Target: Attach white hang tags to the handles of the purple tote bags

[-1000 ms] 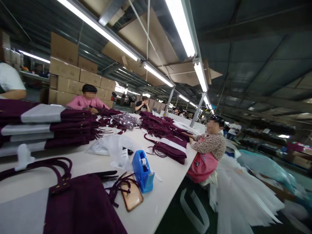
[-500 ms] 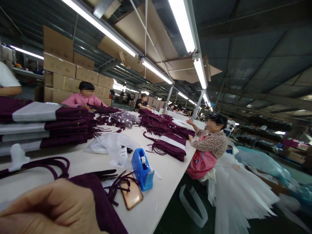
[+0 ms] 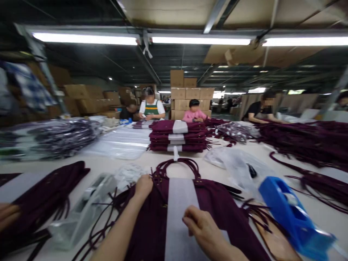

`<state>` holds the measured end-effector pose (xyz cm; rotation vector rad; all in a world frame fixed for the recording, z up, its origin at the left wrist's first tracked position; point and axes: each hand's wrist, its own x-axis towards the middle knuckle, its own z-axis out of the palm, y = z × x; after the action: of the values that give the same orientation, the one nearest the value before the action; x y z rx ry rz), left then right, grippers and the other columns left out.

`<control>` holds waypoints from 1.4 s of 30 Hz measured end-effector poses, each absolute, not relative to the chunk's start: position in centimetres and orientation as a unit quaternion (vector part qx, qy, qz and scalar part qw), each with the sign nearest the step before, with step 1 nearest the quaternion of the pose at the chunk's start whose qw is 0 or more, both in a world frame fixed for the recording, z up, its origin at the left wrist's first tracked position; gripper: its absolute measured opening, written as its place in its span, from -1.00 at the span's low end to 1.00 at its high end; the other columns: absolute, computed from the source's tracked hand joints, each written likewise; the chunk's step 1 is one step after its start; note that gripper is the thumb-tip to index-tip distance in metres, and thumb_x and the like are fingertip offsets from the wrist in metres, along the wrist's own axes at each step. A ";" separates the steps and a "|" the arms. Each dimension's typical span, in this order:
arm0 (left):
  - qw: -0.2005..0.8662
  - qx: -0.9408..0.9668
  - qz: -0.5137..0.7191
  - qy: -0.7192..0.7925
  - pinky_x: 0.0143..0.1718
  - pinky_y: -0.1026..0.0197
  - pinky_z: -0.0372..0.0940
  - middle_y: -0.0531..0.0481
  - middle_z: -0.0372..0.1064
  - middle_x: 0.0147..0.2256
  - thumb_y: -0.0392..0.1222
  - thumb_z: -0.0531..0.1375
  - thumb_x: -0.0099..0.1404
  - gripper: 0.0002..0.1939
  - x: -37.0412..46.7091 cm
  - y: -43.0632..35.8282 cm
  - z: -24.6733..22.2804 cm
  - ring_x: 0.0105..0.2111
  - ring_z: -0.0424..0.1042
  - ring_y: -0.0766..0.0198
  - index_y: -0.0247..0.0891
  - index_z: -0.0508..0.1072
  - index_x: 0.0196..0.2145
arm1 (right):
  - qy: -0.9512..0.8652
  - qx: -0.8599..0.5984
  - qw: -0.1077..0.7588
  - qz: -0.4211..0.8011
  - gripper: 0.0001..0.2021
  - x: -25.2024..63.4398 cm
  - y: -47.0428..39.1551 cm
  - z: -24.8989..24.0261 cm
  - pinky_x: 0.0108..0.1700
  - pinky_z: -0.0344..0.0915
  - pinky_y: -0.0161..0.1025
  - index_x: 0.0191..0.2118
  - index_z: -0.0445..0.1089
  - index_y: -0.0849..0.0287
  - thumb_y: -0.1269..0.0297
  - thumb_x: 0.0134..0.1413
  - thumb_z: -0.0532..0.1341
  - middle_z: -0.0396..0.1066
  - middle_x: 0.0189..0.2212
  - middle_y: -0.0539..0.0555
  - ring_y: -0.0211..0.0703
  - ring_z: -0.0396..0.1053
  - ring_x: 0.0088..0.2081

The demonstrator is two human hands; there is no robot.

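Observation:
A dark purple bag with looped handles lies before me, a pale paper band down its middle. At the bag's upper left, my left hand is closed on the fabric or a strap; its fingertips are partly hidden. My right hand is over the paper band with curled fingers; what they hold, if anything, is too small to name. A white plastic tag stands at the handles. The blue tape dispenser is to the right, by a phone.
A clear tape dispenser stands left. Beyond are stacked purple bags, a plastic bag and plastic-wrapped goods. Another person's hand touches a bag at the left edge. People work across the table.
The view has swung left and down, bringing the banded bag and both my hands into sight. One hand, earlier large at the lower left, now appears farther from the camera.

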<state>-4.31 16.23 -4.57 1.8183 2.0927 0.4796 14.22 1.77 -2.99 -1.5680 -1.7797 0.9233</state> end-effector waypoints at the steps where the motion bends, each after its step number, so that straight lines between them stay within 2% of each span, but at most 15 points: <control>1: 0.157 0.624 0.160 0.749 -0.11 0.03 0.27 -0.07 0.36 -0.22 -0.10 0.06 0.25 -0.76 -5.8 16.4 -4.8 -0.20 0.35 0.23 -0.33 0.37 -0.26 | -0.675 -0.579 0.286 0.356 -0.85 14.6 2.2 -3.4 -0.44 0.06 -0.34 -0.49 0.24 0.15 0.28 0.04 0.04 0.24 -0.65 -0.07 -0.29 0.21 -0.53; 5: 0.169 0.616 0.149 0.755 -0.15 0.18 0.22 -0.15 0.43 -0.25 -0.24 -0.06 0.26 -0.73 -6.5 17.5 -5.1 -0.19 0.38 0.21 -0.32 0.42 -0.36 | -0.685 -0.566 0.268 0.372 -0.80 15.1 3.4 -3.3 -0.45 0.04 -0.32 -0.51 0.20 0.13 0.19 0.05 0.01 0.24 -0.65 -0.07 -0.27 0.20 -0.54; 8: 0.196 0.616 0.148 0.748 -0.26 0.18 0.23 -0.25 0.44 -0.30 -0.02 -0.07 0.22 -0.60 -5.2 18.4 -4.6 -0.22 0.41 0.09 -0.34 0.44 -0.41 | -0.683 -0.569 0.272 0.368 -0.83 14.0 4.9 -2.1 -0.44 0.04 -0.32 -0.50 0.22 0.14 0.22 0.03 0.02 0.25 -0.65 -0.07 -0.28 0.19 -0.54; 10: 0.207 0.610 0.148 0.750 -0.25 0.11 0.23 -0.35 0.40 -0.22 0.17 0.04 0.09 -0.48 -4.5 18.6 -4.2 -0.16 0.38 -0.06 -0.39 0.42 -0.31 | -0.676 -0.573 0.277 0.371 -0.84 12.9 6.0 -1.6 -0.43 0.05 -0.33 -0.50 0.23 0.15 0.25 0.01 0.02 0.25 -0.65 -0.08 -0.29 0.18 -0.54; 13: 0.213 0.601 0.152 0.755 -0.18 0.01 0.21 -0.43 0.28 -0.06 0.10 0.22 -0.11 -0.36 -3.8 18.6 -4.2 -0.05 0.27 -0.18 -0.44 0.33 -0.15 | -0.670 -0.573 0.282 0.379 -0.84 11.5 7.3 -1.7 -0.43 0.06 -0.33 -0.52 0.21 0.15 0.27 0.01 0.01 0.24 -0.66 -0.08 -0.30 0.17 -0.55; 15: 0.231 0.598 0.161 0.750 -0.20 0.08 0.22 -0.36 0.33 -0.10 -0.03 0.24 -0.12 -0.46 -3.9 18.7 -4.5 -0.09 0.31 -0.09 -0.40 0.35 -0.18 | -0.673 -0.566 0.284 0.381 -0.83 11.1 7.7 -2.3 -0.44 0.06 -0.33 -0.53 0.20 0.15 0.26 0.01 0.01 0.22 -0.67 -0.08 -0.30 0.17 -0.56; 18: 0.268 0.588 0.181 0.741 -0.35 0.21 0.21 -0.17 0.44 -0.32 -0.14 0.26 -0.13 -0.70 -4.6 19.0 -5.3 -0.26 0.40 0.10 -0.32 0.39 -0.40 | -0.676 -0.564 0.283 0.381 -0.82 11.2 7.9 -3.4 -0.44 0.06 -0.32 -0.52 0.21 0.15 0.22 0.01 0.01 0.23 -0.66 -0.08 -0.29 0.17 -0.55; 22: 0.284 0.558 0.235 0.743 -0.42 0.24 0.17 -0.09 0.41 -0.43 -0.32 0.18 -0.07 -0.91 -5.3 19.1 -6.1 -0.35 0.39 0.18 -0.28 0.35 -0.50 | -0.661 -0.573 0.294 0.386 -0.80 12.0 8.0 -4.1 -0.41 0.09 -0.30 -0.53 0.20 0.15 0.19 -0.01 0.01 0.24 -0.65 -0.06 -0.27 0.18 -0.53; 26: 0.305 0.548 0.287 0.724 -0.38 0.23 0.19 -0.07 0.35 -0.49 -0.42 0.04 -0.02 -0.88 -5.2 18.1 -5.0 -0.39 0.37 0.21 -0.30 0.33 -0.49 | -0.647 -0.579 0.301 0.394 -0.79 12.6 7.9 -3.9 -0.47 0.08 -0.32 -0.54 0.21 0.15 0.17 -0.03 0.01 0.23 -0.66 -0.06 -0.29 0.16 -0.57; 31: 0.488 0.625 0.253 0.555 -0.37 0.28 0.26 0.03 0.38 -0.50 -0.40 0.12 -0.06 -0.86 -6.9 14.1 0.5 -0.50 0.36 0.32 -0.30 0.40 -0.46 | -0.619 -0.583 0.330 0.409 -0.77 13.3 8.1 -3.3 -0.56 0.04 -0.34 -0.53 0.21 0.16 0.12 -0.04 0.04 0.22 -0.66 -0.07 -0.34 0.09 -0.64; 33: 0.621 0.651 0.129 0.417 -0.32 0.22 0.28 0.00 0.43 -0.45 -0.34 0.20 -0.08 -0.80 -8.2 12.0 3.0 -0.43 0.40 0.24 -0.27 0.46 -0.39 | -0.609 -0.583 0.343 0.414 -0.76 13.6 8.2 -3.2 -0.56 0.03 -0.35 -0.53 0.21 0.16 0.10 -0.04 0.05 0.21 -0.67 -0.08 -0.35 0.08 -0.64; 35: 0.694 0.649 0.015 0.311 -0.26 0.17 0.29 -0.01 0.46 -0.38 -0.27 0.24 -0.07 -0.66 -9.3 10.7 4.9 -0.37 0.42 0.20 -0.22 0.46 -0.24 | -0.606 -0.581 0.357 0.410 -0.76 13.8 8.4 -3.2 -0.55 0.03 -0.35 -0.52 0.21 0.16 0.10 -0.05 0.07 0.22 -0.66 -0.08 -0.36 0.09 -0.63; 37: 0.667 0.663 0.026 0.338 -0.27 0.20 0.28 0.00 0.45 -0.35 -0.22 0.22 -0.01 -0.65 -9.8 10.8 5.6 -0.37 0.43 0.22 -0.20 0.44 -0.19 | -0.601 -0.577 0.368 0.413 -0.76 13.9 8.4 -3.2 -0.55 0.03 -0.35 -0.50 0.23 0.17 0.09 -0.06 0.07 0.23 -0.65 -0.08 -0.36 0.10 -0.63; 40: 0.474 0.663 0.169 0.554 -0.34 0.26 0.27 -0.03 0.43 -0.43 -0.22 0.10 0.10 -0.82 -9.2 13.5 4.2 -0.39 0.42 0.25 -0.30 0.46 -0.36 | -0.591 -0.572 0.367 0.434 -0.75 13.6 8.5 -2.9 -0.57 0.01 -0.35 -0.47 0.25 0.17 0.06 -0.08 0.08 0.23 -0.66 -0.08 -0.36 0.09 -0.64; 42: 0.362 0.627 0.213 0.655 -0.30 0.21 0.25 -0.09 0.40 -0.48 -0.30 0.07 0.10 -0.84 -8.3 15.8 2.2 -0.34 0.41 0.18 -0.36 0.43 -0.47 | -0.596 -0.569 0.359 0.440 -0.75 13.2 8.6 -2.6 -0.58 0.01 -0.35 -0.47 0.25 0.17 0.07 -0.08 0.08 0.22 -0.66 -0.08 -0.35 0.09 -0.64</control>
<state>-8.30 15.75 2.19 1.6158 1.6876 0.5494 13.17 8.65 -2.62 -1.4667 -1.5361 1.1339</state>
